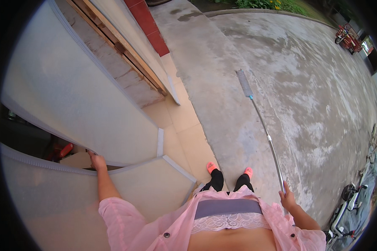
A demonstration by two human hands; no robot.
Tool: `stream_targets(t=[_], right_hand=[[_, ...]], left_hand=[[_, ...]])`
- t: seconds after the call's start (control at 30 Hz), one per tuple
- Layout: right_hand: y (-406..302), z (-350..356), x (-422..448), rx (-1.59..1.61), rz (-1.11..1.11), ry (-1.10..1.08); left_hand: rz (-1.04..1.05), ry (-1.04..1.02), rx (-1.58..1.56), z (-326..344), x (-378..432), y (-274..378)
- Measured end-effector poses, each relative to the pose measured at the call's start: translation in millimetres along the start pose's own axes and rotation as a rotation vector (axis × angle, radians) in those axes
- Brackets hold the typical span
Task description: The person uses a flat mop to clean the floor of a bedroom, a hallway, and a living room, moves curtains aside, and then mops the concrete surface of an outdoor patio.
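Observation:
My left hand point(99, 162) grips the edge of a translucent door-curtain panel point(91, 103), its fingers partly hidden behind that edge. Below it hangs a second curtain panel point(59, 191), also edged in pale grey trim. Between the two panels a dark gap shows a red object point(66, 150) too small to name. My right hand point(288, 198) is closed around a telescopic metal pole point(274, 153). At the pole's far end a flat grey duster head point(245, 83) with a blue joint is over the concrete, whether touching it I cannot tell.
Beige floor tiles point(176, 119) run along the doorway and meet the concrete yard point(226, 94). A wooden door frame point(122, 50) stands at upper left. A red cargo tricycle point(350, 39) is parked far right, and a white two-wheeler point(342, 216) stands at lower right.

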State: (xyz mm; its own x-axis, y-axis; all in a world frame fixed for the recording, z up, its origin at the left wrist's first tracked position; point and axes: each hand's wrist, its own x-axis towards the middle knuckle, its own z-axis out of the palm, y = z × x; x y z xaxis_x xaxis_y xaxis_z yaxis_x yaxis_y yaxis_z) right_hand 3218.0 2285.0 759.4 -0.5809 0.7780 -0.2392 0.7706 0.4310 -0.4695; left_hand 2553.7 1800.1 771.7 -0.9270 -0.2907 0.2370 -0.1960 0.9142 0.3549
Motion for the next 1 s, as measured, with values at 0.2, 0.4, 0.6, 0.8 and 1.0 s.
stream_targets(t=[0.2,0.4,0.6,0.8,1.0], right_hand=[[-23.0,-24.5,9.6,-0.196,-0.154,-0.427],[-46.4,40.4,111.8,-0.612,-0.497,-0.780],[-75.8,167.0,237.2,-0.850,-0.541,-0.599],[-78.3,171.7,348.6,-0.719,-0.373,-0.345],[7.2,84.3,450.2,-0.594,-0.034,-0.224]], left_hand=[[0.127,0.114,-0.224,15.5,20.2,5.6],[-0.161,0.102,0.020,-44.2,-30.3,29.4],[-0.150,0.065,-0.051,-37.2,-48.1,59.3],[-0.122,0.092,-0.042,-11.9,-55.3,71.4],[-0.164,0.100,0.011,14.1,-81.2,127.6]])
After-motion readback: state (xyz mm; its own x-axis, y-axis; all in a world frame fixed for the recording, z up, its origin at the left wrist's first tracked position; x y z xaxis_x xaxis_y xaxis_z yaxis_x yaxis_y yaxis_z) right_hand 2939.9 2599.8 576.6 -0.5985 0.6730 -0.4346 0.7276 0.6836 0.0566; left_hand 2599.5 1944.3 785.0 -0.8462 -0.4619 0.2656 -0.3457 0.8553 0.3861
